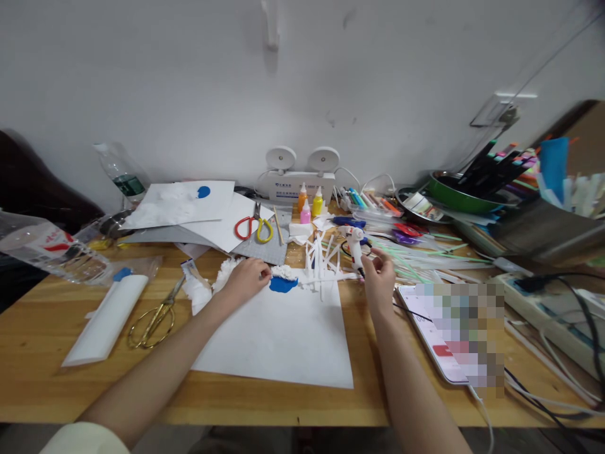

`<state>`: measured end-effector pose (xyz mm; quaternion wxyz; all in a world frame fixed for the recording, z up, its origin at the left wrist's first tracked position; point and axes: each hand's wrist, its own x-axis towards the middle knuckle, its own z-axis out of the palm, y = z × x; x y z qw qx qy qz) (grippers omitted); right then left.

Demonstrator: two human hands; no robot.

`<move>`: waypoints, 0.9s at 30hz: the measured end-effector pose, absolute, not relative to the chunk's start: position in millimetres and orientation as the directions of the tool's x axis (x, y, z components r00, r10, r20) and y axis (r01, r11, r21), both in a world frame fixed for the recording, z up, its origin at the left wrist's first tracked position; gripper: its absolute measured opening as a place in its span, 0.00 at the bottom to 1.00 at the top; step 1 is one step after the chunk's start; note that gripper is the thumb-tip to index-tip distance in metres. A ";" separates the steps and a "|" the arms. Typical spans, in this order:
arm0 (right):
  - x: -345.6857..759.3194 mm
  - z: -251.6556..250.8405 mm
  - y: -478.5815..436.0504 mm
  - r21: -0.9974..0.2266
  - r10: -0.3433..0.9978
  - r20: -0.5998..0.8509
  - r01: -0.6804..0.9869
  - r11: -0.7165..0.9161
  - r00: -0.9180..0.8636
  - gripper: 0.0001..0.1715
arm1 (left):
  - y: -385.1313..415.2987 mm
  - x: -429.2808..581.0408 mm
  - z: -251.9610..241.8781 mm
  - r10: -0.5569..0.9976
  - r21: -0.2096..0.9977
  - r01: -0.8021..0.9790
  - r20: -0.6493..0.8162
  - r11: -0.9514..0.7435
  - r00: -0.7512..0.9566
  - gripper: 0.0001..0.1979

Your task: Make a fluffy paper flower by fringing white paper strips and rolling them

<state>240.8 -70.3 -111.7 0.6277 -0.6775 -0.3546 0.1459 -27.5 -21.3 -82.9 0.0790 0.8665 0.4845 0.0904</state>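
My left hand [249,279] is closed at the upper edge of a white sheet of paper [288,343], its fingertips pinched beside a blue patch [283,284]. What they hold, if anything, is too small to make out. Crumpled white fluffy material [225,272] lies along the sheet's top, on both sides of this hand. On the right, my right hand [379,277] has its thumb and fingers at the handle of a white hot glue gun [353,244], which is upright. Between the hands, thin white paper strips [322,261] form a small fence-like piece.
Gold scissors [154,323] and a white roll [108,320] lie left. Red-and-yellow-handled scissors [256,226], stacked sheets [182,205] and small paint bottles [317,202] are behind. A phone [432,340], a power strip [551,318] and cables crowd the right side.
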 end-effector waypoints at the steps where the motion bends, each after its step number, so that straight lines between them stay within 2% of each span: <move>1: 240.6 -111.3 -70.5 -0.954 0.665 0.246 0.297 0.039 0.705 0.23 | -21.2 -27.3 -83.2 0.851 0.214 0.825 0.085 -0.523 0.518 0.07; 15: 241.1 -110.4 -70.9 -0.955 0.674 0.250 0.292 0.053 0.695 0.23 | -22.0 -21.9 -83.0 0.794 0.086 0.789 0.093 -0.608 0.601 0.08; 27: 239.6 -107.1 -71.4 -0.968 0.682 0.208 0.245 0.043 0.701 0.22 | -20.8 -35.2 -80.8 0.833 0.199 0.809 0.131 -0.554 0.538 0.08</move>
